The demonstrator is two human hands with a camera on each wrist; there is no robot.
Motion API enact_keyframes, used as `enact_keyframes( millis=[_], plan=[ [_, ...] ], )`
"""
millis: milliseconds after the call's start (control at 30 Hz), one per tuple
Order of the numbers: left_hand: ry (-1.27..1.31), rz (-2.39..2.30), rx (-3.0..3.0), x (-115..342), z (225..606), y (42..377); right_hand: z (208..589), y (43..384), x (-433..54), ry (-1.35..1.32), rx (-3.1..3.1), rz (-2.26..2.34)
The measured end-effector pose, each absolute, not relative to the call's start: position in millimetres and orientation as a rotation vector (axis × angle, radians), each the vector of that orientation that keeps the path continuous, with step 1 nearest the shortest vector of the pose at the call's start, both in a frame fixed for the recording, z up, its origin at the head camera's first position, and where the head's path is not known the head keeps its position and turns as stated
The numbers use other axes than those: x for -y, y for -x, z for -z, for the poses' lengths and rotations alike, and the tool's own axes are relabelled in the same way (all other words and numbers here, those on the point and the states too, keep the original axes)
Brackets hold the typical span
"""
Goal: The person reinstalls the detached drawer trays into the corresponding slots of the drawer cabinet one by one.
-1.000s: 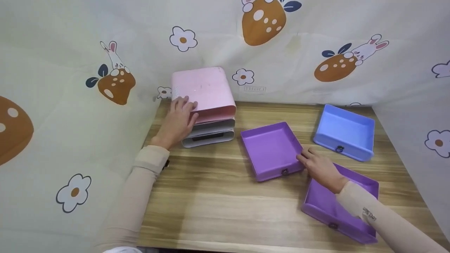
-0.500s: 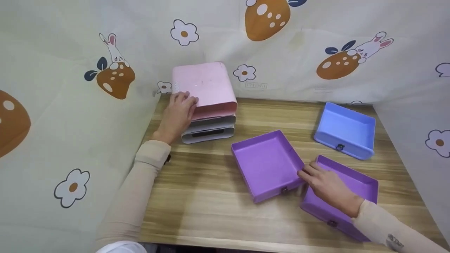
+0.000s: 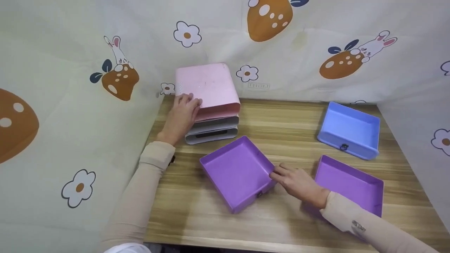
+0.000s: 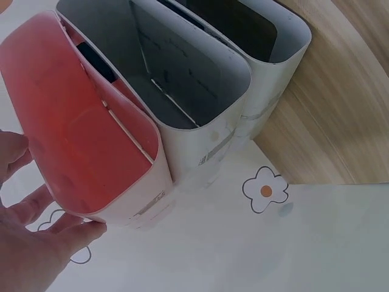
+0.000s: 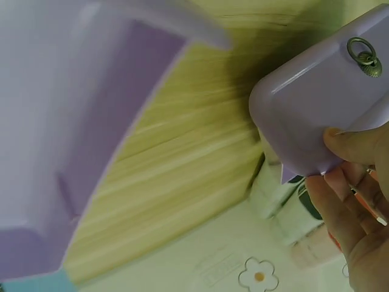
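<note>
My right hand (image 3: pixel 297 182) pinches the near right corner of a purple drawer (image 3: pixel 237 172), thumb on its front panel in the right wrist view. A small bronze ring pull (image 5: pixel 364 58) hangs on that panel. The drawer is angled, in front of a three-tier drawer cabinet (image 3: pixel 207 82) with a pink top tier and two pale lower tiers, all with their fronts open. My left hand (image 3: pixel 181 117) rests on the top front left edge of the cabinet, fingers spread over the pink tier (image 4: pixel 73 121).
A second purple drawer (image 3: pixel 348 182) lies at the right, partly hidden under my right forearm. Behind it sits a blue drawer (image 3: pixel 353 126) with a ring pull. A printed cloth (image 3: pixel 291 63) hangs round the wooden table (image 3: pixel 281 119) at the back and sides.
My right hand has carried the purple drawer left and toward me, turning it on the way, away from the second purple drawer. The left hand stays on the cabinet.
</note>
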State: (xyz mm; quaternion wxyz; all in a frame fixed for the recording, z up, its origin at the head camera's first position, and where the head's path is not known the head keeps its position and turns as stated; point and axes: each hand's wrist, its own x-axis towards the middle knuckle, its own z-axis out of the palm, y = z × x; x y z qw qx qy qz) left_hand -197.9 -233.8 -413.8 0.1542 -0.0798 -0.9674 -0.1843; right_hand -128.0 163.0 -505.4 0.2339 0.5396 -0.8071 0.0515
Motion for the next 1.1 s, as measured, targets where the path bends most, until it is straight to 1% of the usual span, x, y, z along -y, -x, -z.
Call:
enact_keyframes(
  millis=[267, 633, 1100],
  plan=[
    [0.241, 0.533, 2.802, 231.1, 408.7, 198.3, 512.9, 136.7, -137.4, -1.523, 2.213, -0.206],
    [0.244, 0.556, 2.783, 235.2, 409.3, 195.7, 513.5, 154.0, -120.4, -1.495, 2.189, -0.176],
    [0.280, 0.557, 2.770, 235.9, 408.5, 194.9, 518.5, 151.8, -106.2, -1.428, 2.231, -0.174]
  ],
)
